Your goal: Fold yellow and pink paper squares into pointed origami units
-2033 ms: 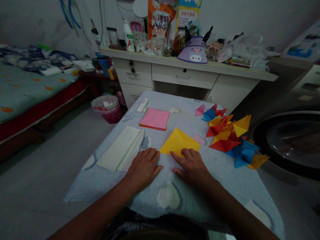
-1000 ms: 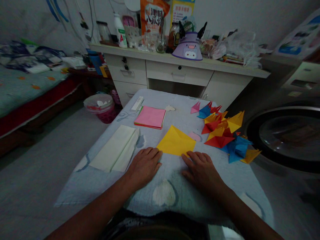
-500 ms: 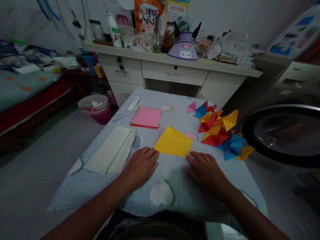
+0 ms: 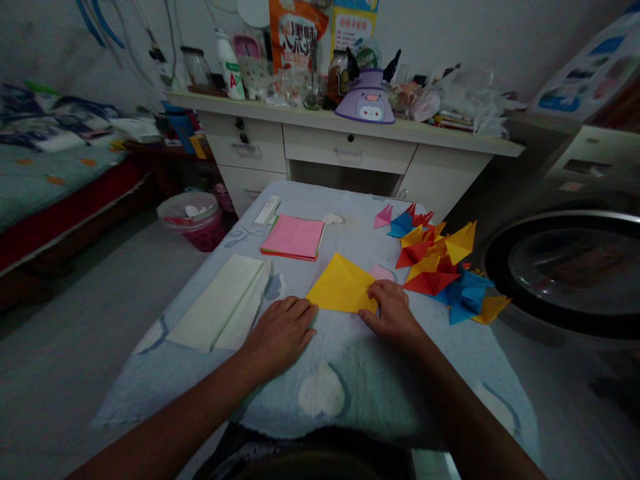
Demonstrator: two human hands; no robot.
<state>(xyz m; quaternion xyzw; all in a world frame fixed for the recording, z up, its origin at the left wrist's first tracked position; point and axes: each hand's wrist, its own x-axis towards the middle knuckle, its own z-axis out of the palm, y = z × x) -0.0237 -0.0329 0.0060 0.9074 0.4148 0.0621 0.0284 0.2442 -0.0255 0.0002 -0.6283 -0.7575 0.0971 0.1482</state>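
A folded piece of yellow origami paper (image 4: 342,284) lies on the cloth-covered table in front of me. My left hand (image 4: 285,327) rests flat, its fingertips touching the paper's left corner. At the right corner my right hand (image 4: 390,308) is curled, thumb and fingers closed on the paper's edge. Behind the yellow piece lies a stack of square paper sheets (image 4: 294,236), pink on top. Folded paper cranes (image 4: 434,257) in red, yellow, blue and pink are grouped to the right.
A folded whitish cloth or paper (image 4: 220,300) lies left of my left hand. Near the stack is a small white box (image 4: 267,210). Beyond the table stands a cabinet (image 4: 345,157) loaded with jars and bags. A washing machine (image 4: 575,200) is at right, a lined bin (image 4: 193,220) at left.
My right hand has moved left and forward onto the right corner of the yellow paper, and its fingers have closed there. My left hand has hardly moved.
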